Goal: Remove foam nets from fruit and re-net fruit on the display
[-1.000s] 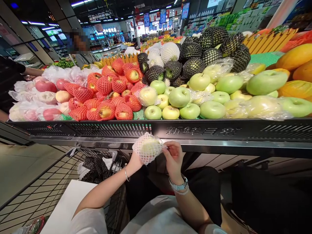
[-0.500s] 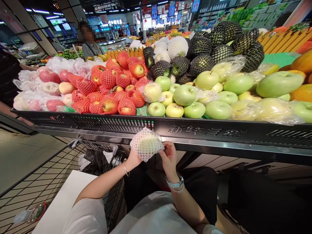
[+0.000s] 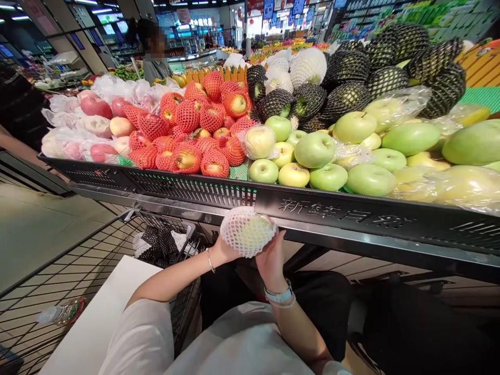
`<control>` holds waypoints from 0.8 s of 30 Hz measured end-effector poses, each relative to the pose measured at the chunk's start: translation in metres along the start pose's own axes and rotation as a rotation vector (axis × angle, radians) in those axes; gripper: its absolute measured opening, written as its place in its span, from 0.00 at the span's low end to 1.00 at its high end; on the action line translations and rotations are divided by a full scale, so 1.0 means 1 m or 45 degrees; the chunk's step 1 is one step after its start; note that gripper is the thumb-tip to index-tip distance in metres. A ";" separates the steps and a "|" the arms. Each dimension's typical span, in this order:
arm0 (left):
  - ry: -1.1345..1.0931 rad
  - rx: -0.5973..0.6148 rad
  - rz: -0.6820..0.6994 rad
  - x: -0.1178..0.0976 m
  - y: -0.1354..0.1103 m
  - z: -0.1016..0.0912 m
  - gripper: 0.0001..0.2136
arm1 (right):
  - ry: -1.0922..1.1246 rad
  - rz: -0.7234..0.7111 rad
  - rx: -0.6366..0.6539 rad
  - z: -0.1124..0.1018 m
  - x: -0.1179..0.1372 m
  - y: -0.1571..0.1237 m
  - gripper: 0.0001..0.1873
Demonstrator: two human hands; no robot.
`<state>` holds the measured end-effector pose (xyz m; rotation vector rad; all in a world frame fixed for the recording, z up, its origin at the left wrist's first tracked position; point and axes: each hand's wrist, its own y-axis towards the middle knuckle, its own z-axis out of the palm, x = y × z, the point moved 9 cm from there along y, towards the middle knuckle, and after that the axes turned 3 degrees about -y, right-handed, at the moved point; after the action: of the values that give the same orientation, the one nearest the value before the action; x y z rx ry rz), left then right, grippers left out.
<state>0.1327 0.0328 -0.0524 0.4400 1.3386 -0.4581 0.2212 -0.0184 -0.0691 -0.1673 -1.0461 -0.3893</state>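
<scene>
A pale green fruit in a white foam net (image 3: 248, 232) is held up just in front of the black fruit tray. My left hand (image 3: 227, 251) wraps it from the left and below, its fingers mostly hidden behind the net. Against the fruit's lower right side presses my right hand (image 3: 271, 258), palm turned up and fingers curling behind it; their tips are partly hidden. Green apples (image 3: 315, 149) lie in the tray just beyond, beside apples in red foam nets (image 3: 187, 115).
The black tray (image 3: 195, 188) runs across the front, with bagged peach-coloured fruit (image 3: 96, 108) on the left and black-netted fruit (image 3: 347, 67) behind. A wire cart (image 3: 97, 234) stands at my left, holding loose black and white nets (image 3: 158, 245). A person (image 3: 154, 52) stands beyond the display.
My right hand has shifted from pinching the net's right end to supporting the fruit from below. The net now covers the fruit more smoothly. My view has turned slightly left.
</scene>
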 end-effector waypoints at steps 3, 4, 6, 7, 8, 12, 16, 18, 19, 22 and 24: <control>0.091 0.070 0.024 -0.004 0.000 0.005 0.23 | 0.082 0.055 0.166 0.018 -0.009 -0.013 0.33; 0.144 0.080 0.045 -0.007 -0.001 0.007 0.20 | 0.110 0.064 0.150 0.018 -0.011 -0.016 0.32; 0.261 0.096 0.092 -0.017 -0.007 0.012 0.20 | 0.172 0.106 0.039 0.010 -0.017 -0.015 0.31; 0.363 0.126 0.129 -0.023 -0.011 0.017 0.21 | 0.198 0.130 -0.035 0.003 -0.019 -0.012 0.30; 0.493 0.172 0.171 -0.031 -0.017 0.024 0.23 | 0.213 0.144 -0.106 -0.005 -0.020 -0.009 0.30; 1.002 0.376 0.364 -0.058 -0.042 0.050 0.23 | 0.184 0.047 -0.195 -0.030 -0.001 0.010 0.31; 0.989 0.056 0.622 -0.093 -0.049 0.029 0.17 | 0.171 -0.156 -0.170 -0.041 0.026 0.012 0.30; 0.742 -0.093 0.643 -0.096 -0.046 0.013 0.30 | 0.166 -0.236 -0.170 -0.040 0.029 0.005 0.33; 0.600 -0.081 0.592 -0.090 -0.042 0.010 0.39 | 0.143 -0.266 -0.154 -0.036 0.029 0.001 0.35; 0.332 0.092 0.331 -0.058 -0.034 0.018 0.56 | -0.006 -0.330 0.000 -0.014 0.025 -0.013 0.47; 0.297 0.047 0.280 -0.047 -0.033 0.016 0.58 | -0.117 -0.349 0.132 0.000 0.024 -0.020 0.49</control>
<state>0.1198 -0.0005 -0.0044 0.6794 1.4873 -0.2543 0.2235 -0.0422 -0.0495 0.0527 -1.1815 -0.5776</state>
